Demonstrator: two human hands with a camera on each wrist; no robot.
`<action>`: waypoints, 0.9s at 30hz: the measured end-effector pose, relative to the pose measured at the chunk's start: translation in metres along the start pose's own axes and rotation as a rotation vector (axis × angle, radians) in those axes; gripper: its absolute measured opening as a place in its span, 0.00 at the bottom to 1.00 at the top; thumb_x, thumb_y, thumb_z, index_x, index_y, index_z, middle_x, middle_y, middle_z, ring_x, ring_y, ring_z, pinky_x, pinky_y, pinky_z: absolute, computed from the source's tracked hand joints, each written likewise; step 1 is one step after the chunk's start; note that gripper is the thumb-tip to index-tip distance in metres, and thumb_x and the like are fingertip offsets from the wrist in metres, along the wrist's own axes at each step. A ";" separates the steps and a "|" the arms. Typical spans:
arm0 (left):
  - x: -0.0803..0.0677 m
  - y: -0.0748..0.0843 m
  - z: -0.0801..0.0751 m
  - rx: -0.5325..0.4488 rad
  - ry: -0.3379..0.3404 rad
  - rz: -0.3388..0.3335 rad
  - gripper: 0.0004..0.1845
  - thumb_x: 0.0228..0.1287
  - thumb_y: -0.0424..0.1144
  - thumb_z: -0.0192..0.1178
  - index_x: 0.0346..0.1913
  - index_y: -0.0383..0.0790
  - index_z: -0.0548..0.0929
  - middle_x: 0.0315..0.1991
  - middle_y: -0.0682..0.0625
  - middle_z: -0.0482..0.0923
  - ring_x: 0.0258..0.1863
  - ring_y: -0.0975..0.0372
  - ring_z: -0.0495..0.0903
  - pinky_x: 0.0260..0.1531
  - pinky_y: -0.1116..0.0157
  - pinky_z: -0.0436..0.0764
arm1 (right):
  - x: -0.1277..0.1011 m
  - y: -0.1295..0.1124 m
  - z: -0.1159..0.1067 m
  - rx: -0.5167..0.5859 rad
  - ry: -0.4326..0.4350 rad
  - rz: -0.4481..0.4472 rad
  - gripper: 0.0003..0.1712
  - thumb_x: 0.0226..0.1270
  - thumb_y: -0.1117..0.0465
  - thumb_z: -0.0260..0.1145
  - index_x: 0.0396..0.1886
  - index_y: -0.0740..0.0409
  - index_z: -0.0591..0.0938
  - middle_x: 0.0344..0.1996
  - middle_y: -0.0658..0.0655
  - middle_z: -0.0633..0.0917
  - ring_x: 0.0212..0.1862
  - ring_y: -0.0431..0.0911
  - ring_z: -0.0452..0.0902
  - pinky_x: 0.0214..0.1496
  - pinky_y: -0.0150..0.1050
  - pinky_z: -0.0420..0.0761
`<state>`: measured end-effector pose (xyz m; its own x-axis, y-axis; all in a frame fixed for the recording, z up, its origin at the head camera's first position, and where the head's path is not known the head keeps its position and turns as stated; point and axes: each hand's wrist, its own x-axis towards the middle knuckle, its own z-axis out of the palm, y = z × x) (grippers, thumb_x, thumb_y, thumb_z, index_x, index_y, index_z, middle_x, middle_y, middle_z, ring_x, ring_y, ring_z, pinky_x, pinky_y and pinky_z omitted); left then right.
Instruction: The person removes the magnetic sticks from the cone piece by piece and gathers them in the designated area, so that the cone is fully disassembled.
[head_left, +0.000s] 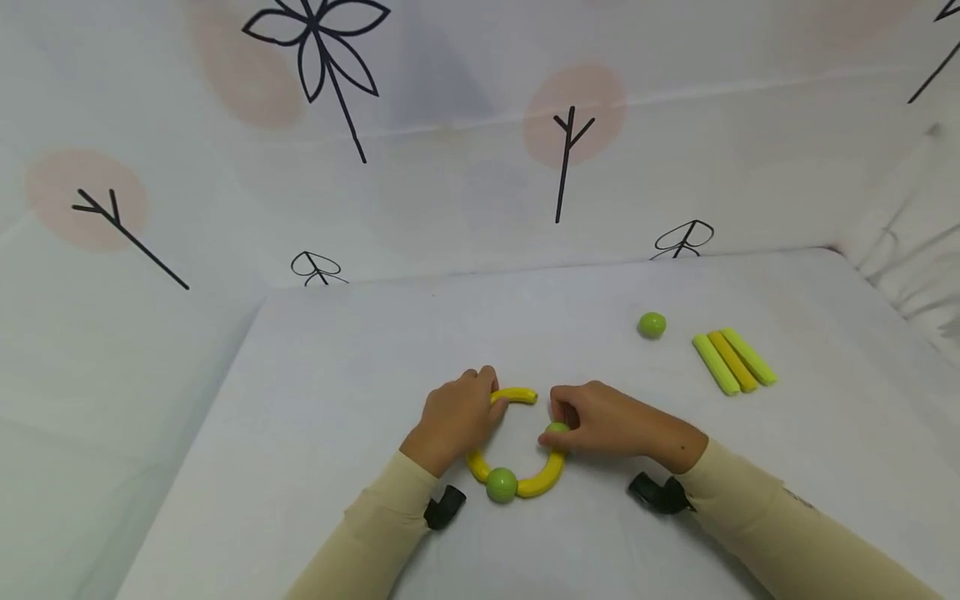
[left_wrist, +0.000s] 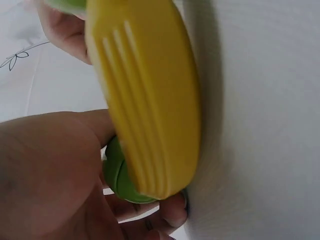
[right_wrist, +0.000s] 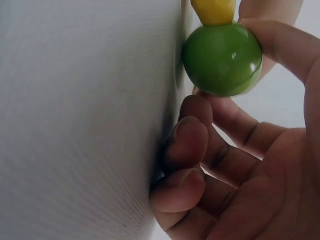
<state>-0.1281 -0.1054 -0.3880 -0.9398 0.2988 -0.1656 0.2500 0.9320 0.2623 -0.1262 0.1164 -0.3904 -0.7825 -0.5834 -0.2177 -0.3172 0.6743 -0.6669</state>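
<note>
Curved yellow pieces and green balls form a ring with a gap at its upper right. My left hand (head_left: 457, 417) curls round the ring's left side. In the left wrist view its fingers grip a green ball (left_wrist: 117, 172) at the end of a ridged yellow piece (left_wrist: 147, 100); that ball is hidden in the head view. My right hand (head_left: 611, 417) pinches another green ball (right_wrist: 222, 60), set on the end of the right yellow curve (head_left: 545, 477). Between the lower curves sits a third ball (head_left: 502, 485). The upper yellow curve (head_left: 517, 395) ends freely near my right hand.
A loose green ball (head_left: 652, 325) lies farther back on the white table (head_left: 360, 350). To its right, straight sticks, two lime ones (head_left: 716, 364) and a yellow one (head_left: 732, 361), lie side by side. A patterned cloth (head_left: 465, 192) hangs behind the table.
</note>
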 end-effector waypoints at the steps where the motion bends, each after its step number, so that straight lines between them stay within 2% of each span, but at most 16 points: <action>1: 0.000 0.000 -0.001 -0.007 -0.009 -0.005 0.13 0.72 0.51 0.59 0.45 0.45 0.76 0.33 0.51 0.76 0.23 0.60 0.73 0.24 0.65 0.73 | 0.000 -0.001 0.000 -0.012 -0.004 0.006 0.18 0.61 0.45 0.72 0.28 0.49 0.75 0.19 0.44 0.73 0.24 0.37 0.68 0.27 0.30 0.69; 8: -0.003 -0.007 -0.012 -0.019 -0.094 -0.023 0.23 0.65 0.59 0.63 0.53 0.47 0.77 0.39 0.51 0.76 0.26 0.59 0.74 0.27 0.63 0.72 | -0.002 -0.003 -0.002 -0.104 -0.042 0.010 0.23 0.60 0.39 0.71 0.23 0.48 0.73 0.16 0.43 0.69 0.22 0.36 0.65 0.26 0.30 0.63; 12: -0.004 -0.013 -0.018 -0.017 -0.152 -0.026 0.25 0.61 0.58 0.66 0.53 0.46 0.76 0.35 0.52 0.76 0.26 0.59 0.73 0.27 0.64 0.71 | -0.004 -0.003 -0.001 -0.127 -0.054 0.008 0.25 0.59 0.37 0.71 0.20 0.47 0.72 0.15 0.42 0.68 0.21 0.36 0.63 0.25 0.30 0.60; 17: -0.006 -0.015 -0.022 -0.050 -0.199 0.002 0.20 0.61 0.54 0.67 0.48 0.46 0.77 0.28 0.54 0.76 0.25 0.61 0.72 0.26 0.65 0.69 | -0.009 -0.006 0.001 -0.138 -0.062 0.003 0.27 0.59 0.36 0.71 0.18 0.47 0.70 0.14 0.42 0.66 0.20 0.35 0.61 0.25 0.30 0.57; 21: -0.005 -0.014 -0.018 -0.072 -0.200 0.032 0.17 0.63 0.52 0.67 0.46 0.46 0.77 0.27 0.55 0.76 0.24 0.63 0.72 0.26 0.66 0.70 | -0.012 -0.009 0.004 -0.125 -0.089 -0.008 0.28 0.59 0.34 0.70 0.17 0.47 0.70 0.14 0.41 0.66 0.20 0.35 0.61 0.25 0.30 0.57; 27: -0.004 -0.010 -0.015 -0.078 -0.159 0.071 0.18 0.65 0.51 0.66 0.51 0.45 0.78 0.30 0.56 0.78 0.26 0.64 0.74 0.28 0.66 0.72 | -0.014 -0.012 0.005 -0.119 -0.108 -0.056 0.27 0.63 0.34 0.66 0.16 0.45 0.72 0.13 0.39 0.67 0.19 0.33 0.62 0.24 0.29 0.59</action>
<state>-0.1305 -0.1192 -0.3762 -0.8704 0.3973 -0.2907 0.2896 0.8908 0.3501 -0.1087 0.1146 -0.3832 -0.7014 -0.6627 -0.2623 -0.4249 0.6843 -0.5926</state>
